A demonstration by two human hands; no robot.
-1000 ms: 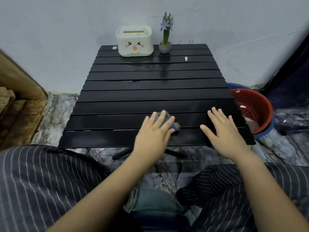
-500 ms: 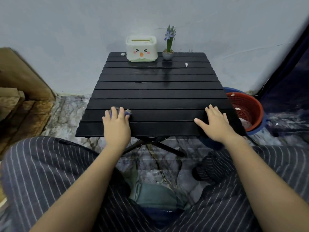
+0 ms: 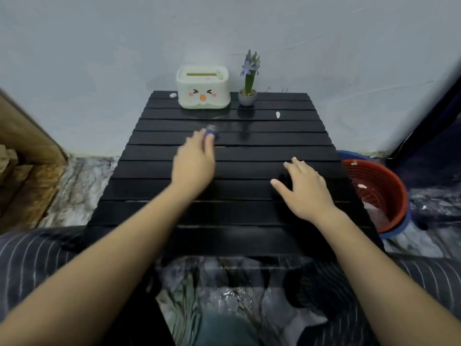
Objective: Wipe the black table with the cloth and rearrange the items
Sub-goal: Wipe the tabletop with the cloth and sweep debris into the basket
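Observation:
The black slatted table (image 3: 249, 216) fills the middle of the view. My left hand (image 3: 193, 163) presses a small blue-grey cloth (image 3: 212, 132) onto the table's far middle; only the cloth's tip shows past my fingers. My right hand (image 3: 303, 188) rests flat on the right side of the table, fingers spread, holding nothing. At the far edge stand a white tissue box with a cartoon face (image 3: 202, 90) and a small potted purple flower (image 3: 248, 82). Two small white scraps lie on the slats, one to the left of the box (image 3: 172, 95) and one to the right of the pot (image 3: 277, 115).
A red basket (image 3: 389, 186) inside a blue basin stands on the floor right of the table. Wooden boards (image 3: 22, 156) lean at the left. A pale wall runs just behind the table. My striped trouser legs frame the near edge.
My left hand has slid the cloth from the near left edge up toward the far middle of the table. My right hand has shifted slightly further in. The view has moved closer.

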